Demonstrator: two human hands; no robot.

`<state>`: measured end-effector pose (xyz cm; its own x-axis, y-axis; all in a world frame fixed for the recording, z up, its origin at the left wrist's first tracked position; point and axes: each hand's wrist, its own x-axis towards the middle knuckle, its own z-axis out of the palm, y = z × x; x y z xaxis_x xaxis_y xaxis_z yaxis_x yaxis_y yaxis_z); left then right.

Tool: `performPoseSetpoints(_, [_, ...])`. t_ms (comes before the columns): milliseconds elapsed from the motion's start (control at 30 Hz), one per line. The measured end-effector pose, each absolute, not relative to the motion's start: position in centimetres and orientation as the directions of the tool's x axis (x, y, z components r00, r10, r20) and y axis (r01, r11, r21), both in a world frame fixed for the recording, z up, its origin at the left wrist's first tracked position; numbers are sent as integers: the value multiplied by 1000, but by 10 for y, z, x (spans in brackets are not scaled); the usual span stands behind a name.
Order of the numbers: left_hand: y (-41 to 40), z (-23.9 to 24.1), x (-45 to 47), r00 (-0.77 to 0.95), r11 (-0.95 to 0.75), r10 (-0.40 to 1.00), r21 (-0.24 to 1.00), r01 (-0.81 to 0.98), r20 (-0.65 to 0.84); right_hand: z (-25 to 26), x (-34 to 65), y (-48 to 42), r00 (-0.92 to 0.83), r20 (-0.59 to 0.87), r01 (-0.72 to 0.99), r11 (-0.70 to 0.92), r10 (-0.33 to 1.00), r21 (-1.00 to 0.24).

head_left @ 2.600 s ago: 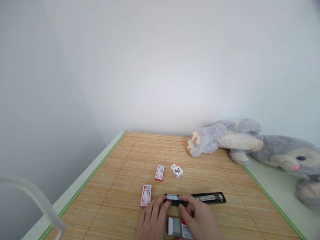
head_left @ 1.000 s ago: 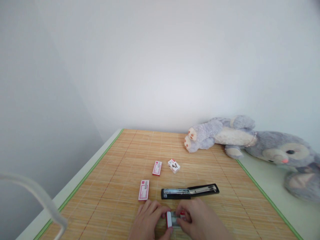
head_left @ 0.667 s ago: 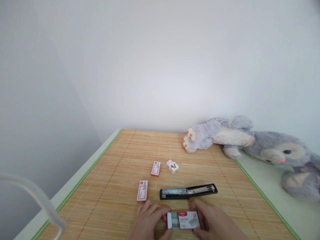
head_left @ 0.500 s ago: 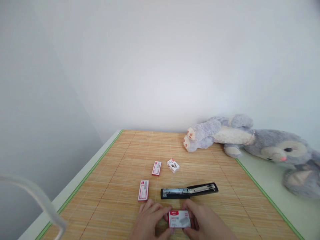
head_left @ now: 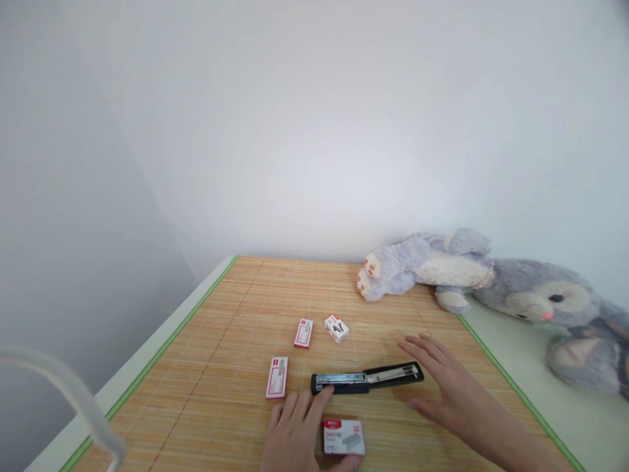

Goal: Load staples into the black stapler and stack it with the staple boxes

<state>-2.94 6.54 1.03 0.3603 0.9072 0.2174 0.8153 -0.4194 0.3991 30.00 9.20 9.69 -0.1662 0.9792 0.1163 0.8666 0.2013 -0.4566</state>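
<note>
A black stapler (head_left: 366, 379) lies swung open flat on the bamboo mat (head_left: 236, 367), its metal staple rail showing. My left hand (head_left: 298, 432) rests on the mat at the bottom edge, fingers stretched toward the stapler's left end, thumb beside a red-and-white staple box (head_left: 343, 437) lying closed on the mat. My right hand (head_left: 447, 383) hovers with fingers spread just right of the stapler's far end, holding nothing.
Three more small red-and-white boxes lie on the mat: one (head_left: 276, 377) left of the stapler, one (head_left: 303, 333) and one (head_left: 337, 328) farther back. A grey plush rabbit (head_left: 491, 282) lies along the wall at right. A pale curved bar (head_left: 69, 400) crosses the lower left.
Both hands held the staple box and slid it closed half a second ago. Now the box lies on the mat; my right hand has moved up and right, beside the stapler.
</note>
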Motion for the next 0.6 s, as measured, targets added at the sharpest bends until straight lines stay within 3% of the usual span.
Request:
performPoseSetpoints(167, [61, 7, -13, 214, -294, 947, 375, 879, 241, 112, 306, 98, -181, -72, 711, 81, 981, -698])
performPoseSetpoints(300, [60, 2, -8, 206, -290, 945, 366, 884, 253, 127, 262, 102, -254, -13, 462, 109, 967, -880])
performPoseSetpoints(400, [59, -2, -8, 196, -283, 942, 327, 902, 274, 126, 216, 108, -292, 55, 396, 173, 955, -902])
performPoseSetpoints(600, [56, -7, -9, 161, -256, 934, 283, 924, 319, 105, 159, 122, -351, 1, 591, 223, 936, -775])
